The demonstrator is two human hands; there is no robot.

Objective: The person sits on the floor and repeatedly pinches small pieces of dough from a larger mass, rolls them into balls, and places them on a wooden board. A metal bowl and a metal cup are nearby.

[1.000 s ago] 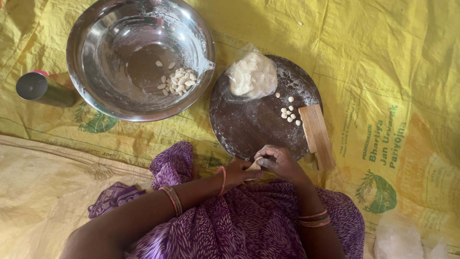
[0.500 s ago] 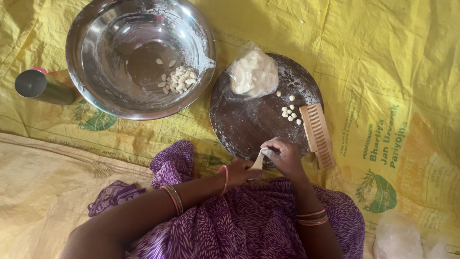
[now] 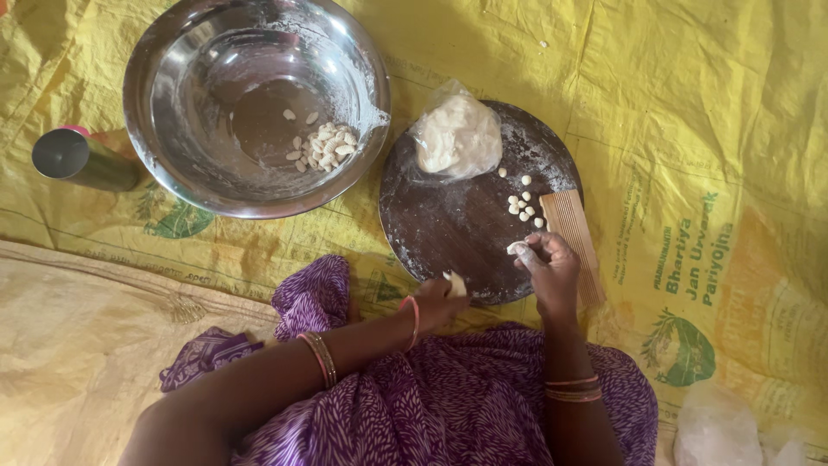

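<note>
A round dark wooden board (image 3: 448,224) dusted with flour lies on a yellow sheet. On its far edge sits a lump of white dough in a clear plastic bag (image 3: 457,135). Several small dough pieces (image 3: 523,204) lie near its right side, beside a ribbed wooden paddle (image 3: 576,233). My right hand (image 3: 547,269) pinches a small dough piece (image 3: 517,248) at the board's right edge next to the paddle. At the board's near edge, my left hand (image 3: 438,300) is closed around a bit of dough (image 3: 454,283).
A large steel bowl (image 3: 172,86), floured inside, holds several shaped dough pieces (image 3: 323,147) to the left of the board. A steel tumbler (image 3: 82,160) lies on its side at far left. A clear plastic bag (image 3: 716,427) sits at bottom right. Purple patterned cloth (image 3: 431,406) covers my lap.
My hands were together at the board's near edge. My right hand has moved right and forward with a small dough piece toward the paddle; my left hand stays back with the rest.
</note>
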